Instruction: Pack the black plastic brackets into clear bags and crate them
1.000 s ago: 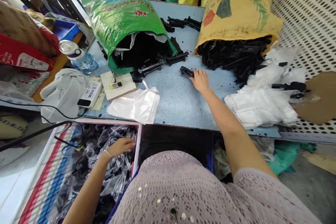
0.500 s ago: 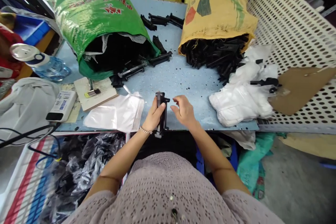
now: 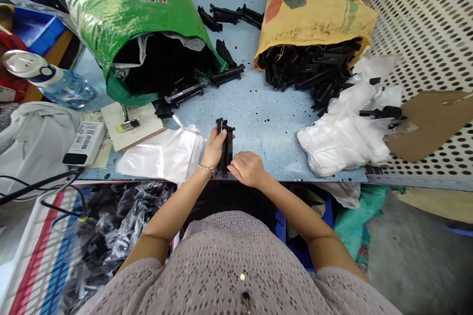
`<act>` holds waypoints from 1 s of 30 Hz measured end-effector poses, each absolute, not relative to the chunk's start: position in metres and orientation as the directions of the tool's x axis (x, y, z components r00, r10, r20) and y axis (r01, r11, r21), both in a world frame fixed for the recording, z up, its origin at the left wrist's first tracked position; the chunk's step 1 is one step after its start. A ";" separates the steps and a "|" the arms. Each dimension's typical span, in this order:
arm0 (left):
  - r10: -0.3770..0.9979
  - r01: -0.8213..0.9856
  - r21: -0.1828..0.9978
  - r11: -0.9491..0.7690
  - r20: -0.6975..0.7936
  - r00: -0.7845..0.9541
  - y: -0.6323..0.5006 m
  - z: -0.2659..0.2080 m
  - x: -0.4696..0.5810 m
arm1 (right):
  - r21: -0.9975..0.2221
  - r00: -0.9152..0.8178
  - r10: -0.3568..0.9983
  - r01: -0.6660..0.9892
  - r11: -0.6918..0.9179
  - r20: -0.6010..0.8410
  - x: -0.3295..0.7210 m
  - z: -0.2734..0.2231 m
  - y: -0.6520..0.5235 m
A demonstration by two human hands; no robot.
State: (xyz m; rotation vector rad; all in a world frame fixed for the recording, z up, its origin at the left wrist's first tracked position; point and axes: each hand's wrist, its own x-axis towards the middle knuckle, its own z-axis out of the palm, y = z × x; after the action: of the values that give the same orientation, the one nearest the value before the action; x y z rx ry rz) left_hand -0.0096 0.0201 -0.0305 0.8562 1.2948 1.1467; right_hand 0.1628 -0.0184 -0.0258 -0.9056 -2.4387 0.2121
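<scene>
My left hand [image 3: 213, 150] is wrapped round a long black plastic part [image 3: 226, 150], held upright near the table's front edge with the thumb across its upper half. At the part's lower right side, my right hand [image 3: 247, 168] is closed, its fingers curled and the thumb tip against the part's edge. Whatever its fingers may pinch is hidden. More black parts [image 3: 186, 94] lie at the mouth of a green sack [image 3: 148, 7]. A yellow sack [image 3: 314, 19] on the right spills a heap of similar black parts [image 3: 314, 71].
White plastic bags [image 3: 164, 155] lie left of my hands, a bundle of white bags [image 3: 343, 142] to the right. A board with a small tool [image 3: 127, 125], a white device [image 3: 84, 142] and a water bottle [image 3: 55, 81] stand left. A perforated panel [image 3: 417, 24] borders the right.
My right hand has moved down from beside the part's upper end to its lower side, and its fingers have curled shut. The black part has shifted slightly upward in view and turned a little.
</scene>
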 end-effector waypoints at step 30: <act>0.975 -0.371 0.905 0.208 -0.161 0.153 0.023 0.003 -0.009 | -0.855 -0.276 0.928 0.388 0.345 0.249 0.157 0.008 0.094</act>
State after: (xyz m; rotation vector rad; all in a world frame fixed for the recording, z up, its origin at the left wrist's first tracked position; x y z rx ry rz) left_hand -0.0088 0.0230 0.0029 0.8399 0.9190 1.1483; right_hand 0.1572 0.0940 0.0084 -1.1604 -1.8298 0.8762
